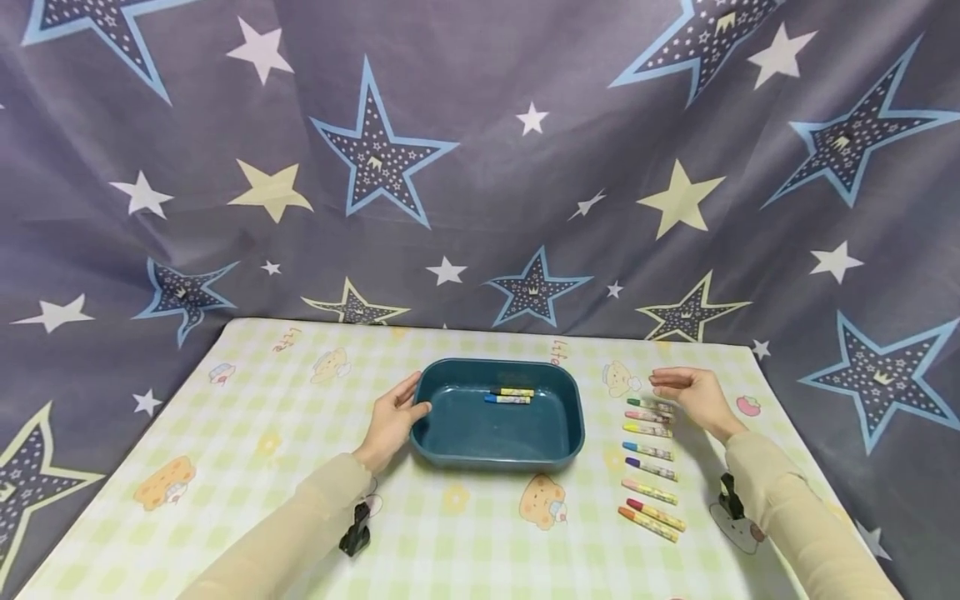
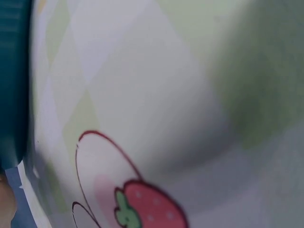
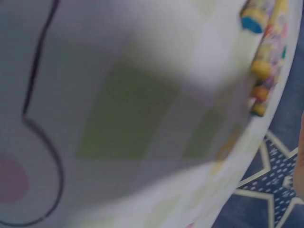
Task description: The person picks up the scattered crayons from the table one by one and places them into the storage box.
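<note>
A dark teal plastic tray [image 1: 468, 433] stands mid-table; its outer wall also shows in the left wrist view [image 2: 12, 85]. My left hand [image 1: 390, 421] grips its left rim, thumb over the edge and fingers outside. Inside the tray lie a black crayon [image 1: 516, 392] and a blue crayon [image 1: 510, 400], both in yellowish wrappers. My right hand [image 1: 697, 397] hovers by the far end of a crayon column, fingers extended and nothing visible in them. Closest to it is a green crayon [image 1: 647, 405], then a pink crayon [image 1: 647, 417] and a yellow crayon [image 1: 647, 430].
Nearer the front, the column continues with a blue crayon [image 1: 648, 451], a purple crayon [image 1: 651, 468], a peach crayon [image 1: 649, 492], a red crayon [image 1: 656, 514] and an orange crayon [image 1: 648, 524]. A checked cloth [image 1: 247, 500] covers the table; a star-patterned curtain [image 1: 480, 200] hangs behind.
</note>
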The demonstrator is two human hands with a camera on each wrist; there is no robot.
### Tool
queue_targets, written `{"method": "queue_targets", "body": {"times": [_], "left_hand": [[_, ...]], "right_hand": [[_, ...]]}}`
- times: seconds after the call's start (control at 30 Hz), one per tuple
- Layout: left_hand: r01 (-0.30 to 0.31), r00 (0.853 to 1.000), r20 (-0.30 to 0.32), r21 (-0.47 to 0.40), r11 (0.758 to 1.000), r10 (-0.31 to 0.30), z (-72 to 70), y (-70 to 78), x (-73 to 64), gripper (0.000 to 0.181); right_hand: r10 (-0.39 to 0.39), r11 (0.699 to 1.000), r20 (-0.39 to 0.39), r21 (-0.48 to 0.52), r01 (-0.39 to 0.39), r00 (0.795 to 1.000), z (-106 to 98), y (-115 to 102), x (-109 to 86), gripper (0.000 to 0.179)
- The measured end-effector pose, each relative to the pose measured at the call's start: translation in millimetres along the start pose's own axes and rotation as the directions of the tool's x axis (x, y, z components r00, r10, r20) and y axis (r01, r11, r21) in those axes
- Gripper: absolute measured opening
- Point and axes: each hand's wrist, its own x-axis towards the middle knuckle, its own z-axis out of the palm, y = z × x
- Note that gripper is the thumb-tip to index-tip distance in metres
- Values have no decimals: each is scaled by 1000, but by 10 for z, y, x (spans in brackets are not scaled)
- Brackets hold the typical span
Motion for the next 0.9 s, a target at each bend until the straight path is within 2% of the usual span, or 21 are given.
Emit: {"method": "queue_targets", "body": {"times": [0.13,0.2,0.57,0.9], "left_hand": [[-17,1000,5,6,1000,17,4,4,11,61],[-6,1000,3,9,1000,6,5,-7,10,61],[-4,1000,-11,21,1000,4,12,-15,-11,60],[19,1000,-9,19,1000,-19,14,12,7,61]], "right_hand": [[10,999,-7,52,-9,1000,-40,90,-21,41],[21,998,-2,63,-21,1000,-50,121,-37,43],[87,996,72,-32,-85,994,-40,281,-44,41],[68,986,45,-155,-61,997,1,341,-26,31]]}}
